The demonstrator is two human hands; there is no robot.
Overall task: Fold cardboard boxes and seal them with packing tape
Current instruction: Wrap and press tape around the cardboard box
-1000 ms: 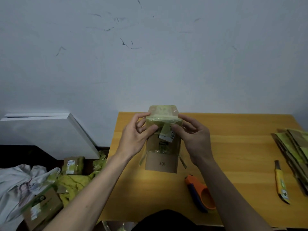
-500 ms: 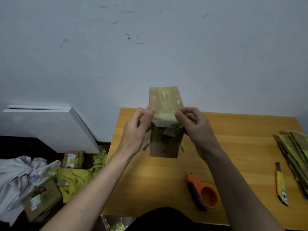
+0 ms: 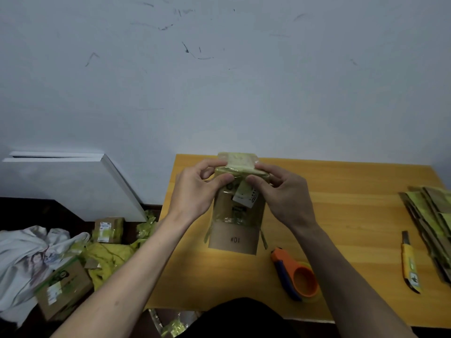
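A small brown cardboard box (image 3: 235,215) with old yellow-green tape and a white label on it stands upright near the back edge of the orange-yellow wooden table (image 3: 341,215), its printed side facing the camera. The left hand (image 3: 195,191) grips the box's upper left corner, thumb on the near face and fingers curled over the top; the right hand (image 3: 283,193) grips the upper right corner the same way, its thumb pressing just above the label. Both seem to be squeezing the top flaps shut, or smoothing tape already laid there (the glossy strip across the top edge could be either fresh or old, and that cannot be told from here). By this reading the box is folded into shape and its upper end is closed or nearly so; narrow strips hang loose at the lower corners, so the bottom end may need attention. The orange and blue tape dispenser (image 3: 296,276) lies on the table to the right of the box, in nobody's hand, and a yellow utility knife (image 3: 410,262) lies further right beside a stack of flattened cardboard boxes (image 3: 432,223), which suggests much folding is left. Several finished-looking small cardboard boxes (image 3: 108,229) sit on the floor at left among yellow scraps.
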